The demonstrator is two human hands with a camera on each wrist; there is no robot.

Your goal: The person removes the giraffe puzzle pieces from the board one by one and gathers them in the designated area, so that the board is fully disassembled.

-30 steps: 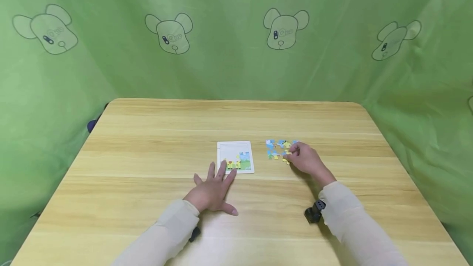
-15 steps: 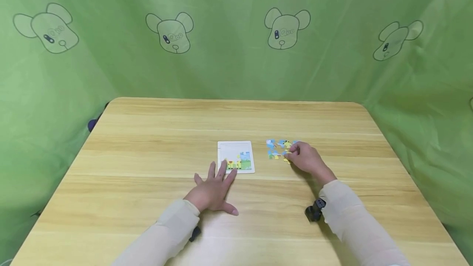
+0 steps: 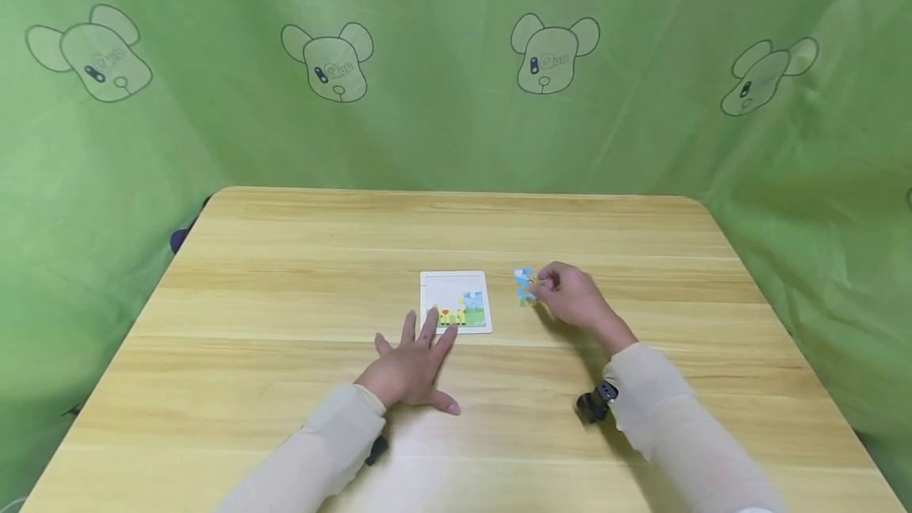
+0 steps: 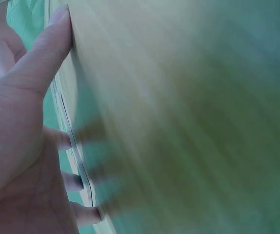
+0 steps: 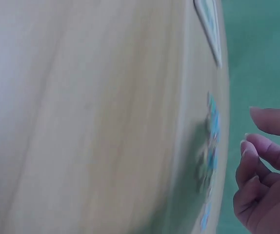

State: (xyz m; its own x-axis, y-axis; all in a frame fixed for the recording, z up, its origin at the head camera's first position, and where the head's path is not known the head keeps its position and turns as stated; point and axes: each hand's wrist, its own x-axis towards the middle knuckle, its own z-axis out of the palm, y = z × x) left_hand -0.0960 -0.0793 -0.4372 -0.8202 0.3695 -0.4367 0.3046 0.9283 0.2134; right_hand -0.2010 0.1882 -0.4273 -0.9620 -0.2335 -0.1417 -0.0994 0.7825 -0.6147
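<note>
A white-framed puzzle board (image 3: pixel 454 285) lies in the middle of the table in the head view, its lower part filled with a yellow giraffe picture and green and blue pieces. My left hand (image 3: pixel 408 370) is spread flat, with fingertips resting on the board's near edge. Over the loose jigsaw pieces (image 3: pixel 523 275) to the board's right hovers my right hand (image 3: pixel 575 297), fingers loosely bent. In the right wrist view, a gap shows between thumb (image 5: pixel 271 120) and fingers, with nothing seen in it. The right hand hides part of the pieces from the head camera.
The wooden table (image 3: pixel 285 260) reaches out on all sides of the board. A green curtain (image 3: pixel 442 141) with bear-head outlines hangs behind it and at both sides. Small black cameras (image 3: pixel 597 402) sit on the wrists.
My right hand has shifted left and lifted slightly, now covering the right-hand pieces that showed before. The left hand and the board have stayed in place.
</note>
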